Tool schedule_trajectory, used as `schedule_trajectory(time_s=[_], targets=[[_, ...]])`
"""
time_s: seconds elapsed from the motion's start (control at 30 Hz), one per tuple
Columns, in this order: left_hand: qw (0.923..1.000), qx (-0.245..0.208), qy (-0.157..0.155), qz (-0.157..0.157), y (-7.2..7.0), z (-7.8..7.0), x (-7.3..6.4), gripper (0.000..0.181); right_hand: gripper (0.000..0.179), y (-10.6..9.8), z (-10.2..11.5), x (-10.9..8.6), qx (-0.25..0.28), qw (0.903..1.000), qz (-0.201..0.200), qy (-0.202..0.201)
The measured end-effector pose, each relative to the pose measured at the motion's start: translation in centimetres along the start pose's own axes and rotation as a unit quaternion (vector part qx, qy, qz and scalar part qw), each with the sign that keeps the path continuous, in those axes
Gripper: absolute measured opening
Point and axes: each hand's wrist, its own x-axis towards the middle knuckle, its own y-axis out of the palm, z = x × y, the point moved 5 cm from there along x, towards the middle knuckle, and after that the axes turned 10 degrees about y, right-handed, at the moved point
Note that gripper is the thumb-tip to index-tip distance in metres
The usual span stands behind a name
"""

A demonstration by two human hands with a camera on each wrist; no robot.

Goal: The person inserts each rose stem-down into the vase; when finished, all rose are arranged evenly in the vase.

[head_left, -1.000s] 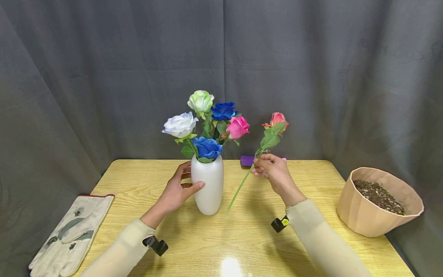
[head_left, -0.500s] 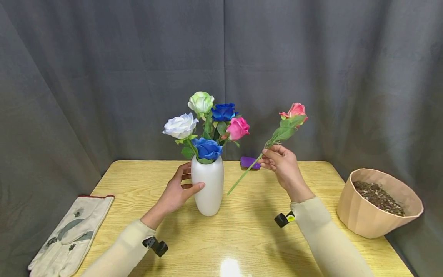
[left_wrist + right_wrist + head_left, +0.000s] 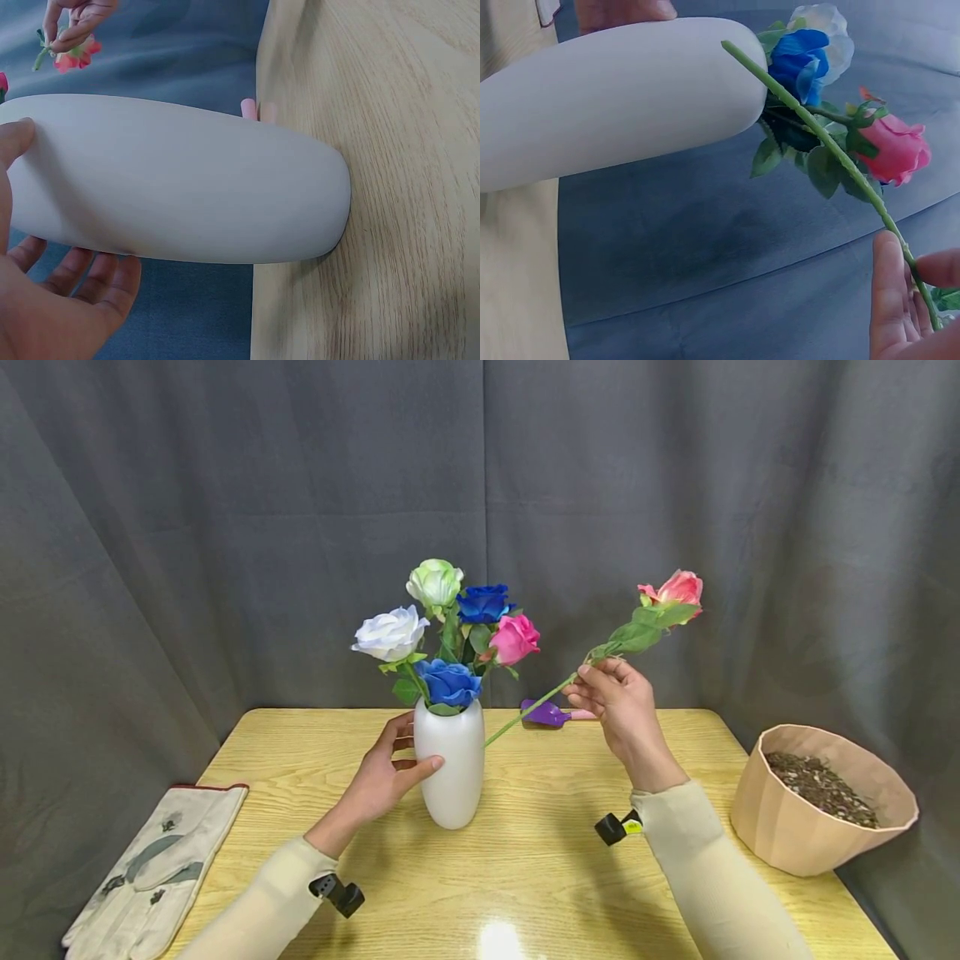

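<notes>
My left hand (image 3: 386, 777) grips the left side of a white vase (image 3: 452, 768), thumb across its front and fingers curled behind. The vase stands upright on the table and holds several artificial roses: a white rose (image 3: 392, 632), a pale green rose (image 3: 435, 582), a pink rose (image 3: 514, 639) and two blue ones. To the right, my right hand (image 3: 618, 714) pinches the stem of a coral rose (image 3: 678, 593) in the air. That stem slants down leftward, its cut end beside the vase in the head view. In the right wrist view the stem (image 3: 817, 131) overlaps the vase's mouth.
A purple scoop (image 3: 546, 713) with a pink handle lies at the table's back edge. At the right stands a peach planter (image 3: 772, 810) with soil inside. Work gloves (image 3: 161, 860) lie at the left edge. Grey curtains (image 3: 300, 527) hang behind the wooden table (image 3: 510, 852).
My right hand has moved right and slightly up with the coral rose, tilting it so its bloom leans further right and its stem lies flatter. My left hand and the vase have stayed put.
</notes>
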Motion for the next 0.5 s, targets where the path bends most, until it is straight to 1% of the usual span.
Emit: schedule_trajectory(time_s=[0.23,0.5], targets=[[1.0,-0.002,-0.003,0.002,0.0,0.2,0.1,0.082,0.009,0.4,1.0,-0.3,0.038,0.999,0.002,-0.023],[1.0,0.001,0.0,0.0,0.0,0.1,0.0,0.081,0.012,0.9,1.7,-0.5,0.052,0.9975,0.002,-0.047]])
